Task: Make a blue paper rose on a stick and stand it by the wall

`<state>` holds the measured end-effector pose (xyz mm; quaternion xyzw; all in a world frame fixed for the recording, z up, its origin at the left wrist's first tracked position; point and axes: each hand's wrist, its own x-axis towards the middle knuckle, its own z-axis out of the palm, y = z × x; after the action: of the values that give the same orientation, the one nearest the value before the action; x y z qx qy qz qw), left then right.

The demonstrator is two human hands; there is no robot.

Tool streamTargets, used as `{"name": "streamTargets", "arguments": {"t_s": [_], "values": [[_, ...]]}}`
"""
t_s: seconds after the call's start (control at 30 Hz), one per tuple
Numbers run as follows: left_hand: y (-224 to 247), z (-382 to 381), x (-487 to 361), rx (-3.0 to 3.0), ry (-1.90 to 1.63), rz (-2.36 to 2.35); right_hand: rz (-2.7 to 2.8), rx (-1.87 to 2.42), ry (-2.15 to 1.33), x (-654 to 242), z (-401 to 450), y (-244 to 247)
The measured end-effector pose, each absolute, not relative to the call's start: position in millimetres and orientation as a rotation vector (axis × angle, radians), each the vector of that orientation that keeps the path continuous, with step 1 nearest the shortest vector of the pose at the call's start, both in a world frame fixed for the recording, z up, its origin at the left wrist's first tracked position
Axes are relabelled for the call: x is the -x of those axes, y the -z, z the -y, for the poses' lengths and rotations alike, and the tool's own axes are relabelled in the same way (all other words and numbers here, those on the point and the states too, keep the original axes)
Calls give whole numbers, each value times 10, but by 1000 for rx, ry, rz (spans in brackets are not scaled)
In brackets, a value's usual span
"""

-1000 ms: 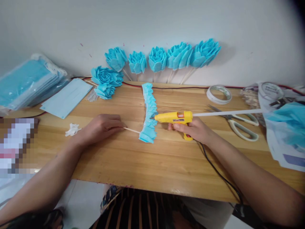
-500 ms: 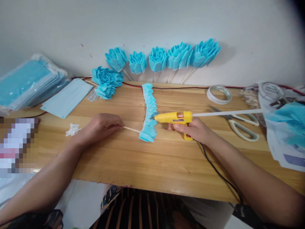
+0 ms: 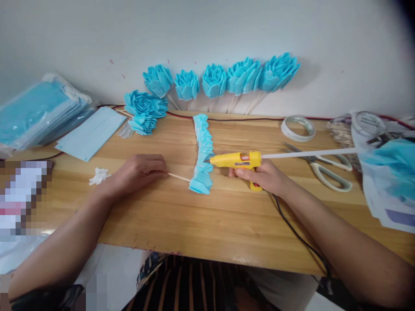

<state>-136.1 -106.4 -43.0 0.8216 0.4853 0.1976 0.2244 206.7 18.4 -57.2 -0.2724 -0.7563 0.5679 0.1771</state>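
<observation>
From where I stand, a pale wall (image 3: pixel 194 26) rises behind a wooden surface (image 3: pixel 181 229). Five blue flowers (image 3: pixel 214 80) lean against it in a row on their stems, with a smaller bunch of blue flowers (image 3: pixel 140 106) lying just left of them. A clear bag of blue sheets (image 3: pixel 39 112) sits at the far left, loose pale blue sheets (image 3: pixel 90 133) beside it. The pleated blue strip (image 3: pixel 205 149) lies lengthwise on the surface between the two hands. To its right, the right hand (image 3: pixel 266 175) has its grip wrapped round the yellow glue gun (image 3: pixel 235 159), whose nozzle is at the strip's lower half; a long white stick (image 3: pixel 308 153) runs out of its back, over the scissors (image 3: pixel 314 163). A roll of tape (image 3: pixel 298 137) lies beyond them. The left hand (image 3: pixel 139 173) has its grip pinched together on a thin stick (image 3: pixel 179 176), the far end meeting the strip's near end. Small white scraps (image 3: pixel 99 176) lie near the left wrist.
</observation>
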Motion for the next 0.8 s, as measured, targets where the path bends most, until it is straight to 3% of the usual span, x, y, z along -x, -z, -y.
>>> {"name": "streamTargets", "arguments": {"t_s": [0.8], "values": [[426,1056,1356,-2282,-541,-1271,2182,650,-1664,-2073,-196,541]]}}
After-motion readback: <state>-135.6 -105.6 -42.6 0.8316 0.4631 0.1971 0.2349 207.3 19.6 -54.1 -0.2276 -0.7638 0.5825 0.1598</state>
